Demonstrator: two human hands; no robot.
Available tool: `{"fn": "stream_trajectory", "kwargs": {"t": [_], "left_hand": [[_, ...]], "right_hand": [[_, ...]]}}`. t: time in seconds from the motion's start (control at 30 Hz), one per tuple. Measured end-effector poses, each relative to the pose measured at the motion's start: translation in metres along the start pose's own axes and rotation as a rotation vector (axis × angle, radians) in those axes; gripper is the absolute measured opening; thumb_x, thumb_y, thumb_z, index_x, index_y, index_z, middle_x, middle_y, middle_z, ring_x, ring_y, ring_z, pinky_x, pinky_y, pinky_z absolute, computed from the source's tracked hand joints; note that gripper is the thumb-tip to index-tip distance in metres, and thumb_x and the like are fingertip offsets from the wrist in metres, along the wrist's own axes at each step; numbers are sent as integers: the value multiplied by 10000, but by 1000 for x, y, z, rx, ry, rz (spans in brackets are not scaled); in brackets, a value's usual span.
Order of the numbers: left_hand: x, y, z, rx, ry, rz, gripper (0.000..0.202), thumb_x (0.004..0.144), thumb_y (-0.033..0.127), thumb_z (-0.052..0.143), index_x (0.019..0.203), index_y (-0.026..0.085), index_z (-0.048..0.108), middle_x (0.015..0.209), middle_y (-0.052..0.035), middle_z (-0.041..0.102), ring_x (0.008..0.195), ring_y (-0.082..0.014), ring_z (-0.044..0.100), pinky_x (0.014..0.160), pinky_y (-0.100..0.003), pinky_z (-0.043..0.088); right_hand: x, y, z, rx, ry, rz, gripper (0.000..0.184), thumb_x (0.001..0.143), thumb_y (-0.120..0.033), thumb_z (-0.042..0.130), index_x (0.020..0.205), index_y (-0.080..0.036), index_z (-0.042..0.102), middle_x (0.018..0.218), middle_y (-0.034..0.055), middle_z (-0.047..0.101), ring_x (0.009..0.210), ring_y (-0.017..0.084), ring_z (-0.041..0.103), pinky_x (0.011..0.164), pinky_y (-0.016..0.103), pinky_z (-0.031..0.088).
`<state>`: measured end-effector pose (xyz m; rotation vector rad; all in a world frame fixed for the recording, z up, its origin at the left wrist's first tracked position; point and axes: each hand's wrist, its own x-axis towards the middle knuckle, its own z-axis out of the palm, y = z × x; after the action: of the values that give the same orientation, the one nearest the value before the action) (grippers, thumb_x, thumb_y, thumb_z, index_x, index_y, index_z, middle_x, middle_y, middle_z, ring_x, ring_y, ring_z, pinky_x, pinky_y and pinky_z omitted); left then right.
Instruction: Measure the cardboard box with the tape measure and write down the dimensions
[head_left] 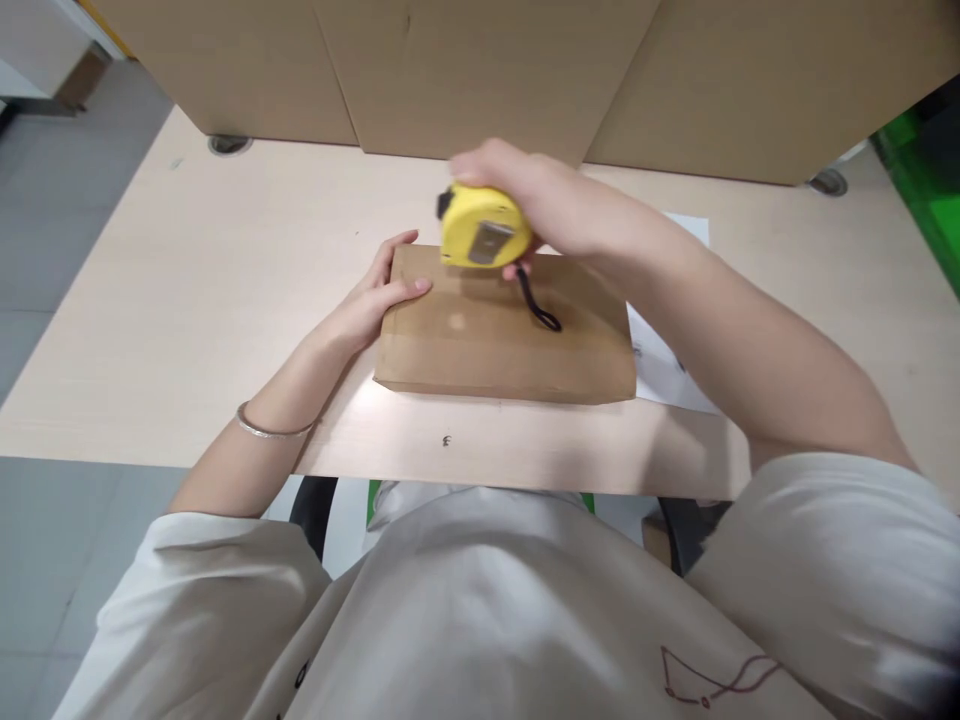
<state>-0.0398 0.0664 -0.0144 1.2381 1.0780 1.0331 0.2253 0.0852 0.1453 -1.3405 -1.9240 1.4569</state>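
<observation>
A flat brown cardboard box (495, 345) lies on the pale wooden table (187, 300) in front of me. My left hand (371, 300) rests on the box's left edge, thumb on top and fingers curled round the far left corner. My right hand (525, 195) is closed round a yellow tape measure (480, 230), held just above the box's far edge. A black wrist loop (536, 305) hangs from the tape measure onto the box top. No tape blade is visible.
A white sheet of paper (667, 360) lies partly under the box's right side. Large cardboard panels (487, 70) stand along the table's far edge. A green object (930, 190) is at the right. The table's near edge is close to my body.
</observation>
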Motion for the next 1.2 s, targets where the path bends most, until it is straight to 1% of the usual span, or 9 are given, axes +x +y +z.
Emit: {"fn": "stream_trajectory", "kwargs": {"t": [0.1, 0.27, 0.4, 0.6, 0.73, 0.87, 0.97, 1.03, 1.2], "left_hand": [[2, 2, 3, -24, -68, 58, 846, 835, 628, 1053, 1520, 259, 721, 1664, -164, 813, 1652, -503, 732, 1398, -621, 630], [5, 5, 6, -1, -136, 81, 746, 821, 676, 1063, 1343, 222, 783, 1556, -140, 877, 1611, -497, 763, 1401, -589, 631], [5, 2, 1, -6, -109, 71, 838, 808, 664, 1093, 1433, 241, 729, 1623, -154, 840, 1640, -481, 739, 1378, -560, 630], [8, 1, 2, -16, -45, 0, 691, 892, 717, 1005, 1326, 251, 739, 1380, -101, 890, 1487, -455, 819, 1307, -599, 658], [10, 5, 10, -90, 6, -8, 629, 1095, 840, 703, 1283, 246, 790, 1364, -118, 923, 1548, -452, 806, 1333, -602, 654], [10, 3, 5, -48, 66, -6, 619, 1051, 821, 799, 1278, 246, 773, 1370, -113, 910, 1510, -417, 809, 1330, -548, 645], [9, 2, -1, -5, 95, -2, 570, 1055, 774, 819, 1245, 240, 760, 1306, -103, 872, 1453, -391, 803, 1298, -525, 650], [9, 2, -4, 13, 98, -3, 518, 1080, 729, 794, 1241, 238, 757, 1287, -98, 841, 1435, -381, 794, 1280, -526, 656], [8, 6, -3, 17, 77, -17, 415, 1121, 636, 729, 1228, 236, 756, 1256, -103, 797, 1404, -381, 789, 1279, -566, 660]], "right_hand": [[40, -13, 25, -68, -102, -98, 411, 1203, -569, 629, 930, -268, 687, 914, 30, 763, 649, 188, 598, 603, 344, 479], [69, -16, 43, -265, -147, -46, 440, 1204, -599, 580, 1004, -242, 740, 940, 2, 768, 731, 165, 636, 668, 317, 520], [61, -26, 32, -390, -88, 38, 420, 1166, -605, 657, 944, -257, 734, 817, 12, 691, 698, 188, 631, 695, 328, 520], [43, -22, 8, -437, -64, 128, 431, 1168, -531, 592, 850, -255, 683, 759, 58, 691, 617, 206, 617, 675, 359, 523], [51, -6, 11, -375, -9, 85, 499, 1171, -625, 598, 860, -253, 719, 780, 75, 680, 703, 255, 690, 758, 401, 603], [52, 0, 8, -347, -70, 78, 527, 1130, -721, 666, 866, -271, 747, 804, 85, 710, 792, 302, 752, 885, 470, 674], [39, 1, -6, -396, -56, 104, 565, 1102, -784, 662, 859, -283, 760, 759, 78, 723, 756, 287, 723, 917, 480, 672], [24, 7, -24, -413, -37, 122, 556, 1127, -741, 615, 881, -271, 781, 728, 59, 722, 681, 231, 673, 805, 404, 626], [-30, 51, -89, -238, 150, 195, 316, 1120, -352, 603, 952, -220, 835, 844, 44, 816, 594, 143, 680, 567, 269, 515]]}}
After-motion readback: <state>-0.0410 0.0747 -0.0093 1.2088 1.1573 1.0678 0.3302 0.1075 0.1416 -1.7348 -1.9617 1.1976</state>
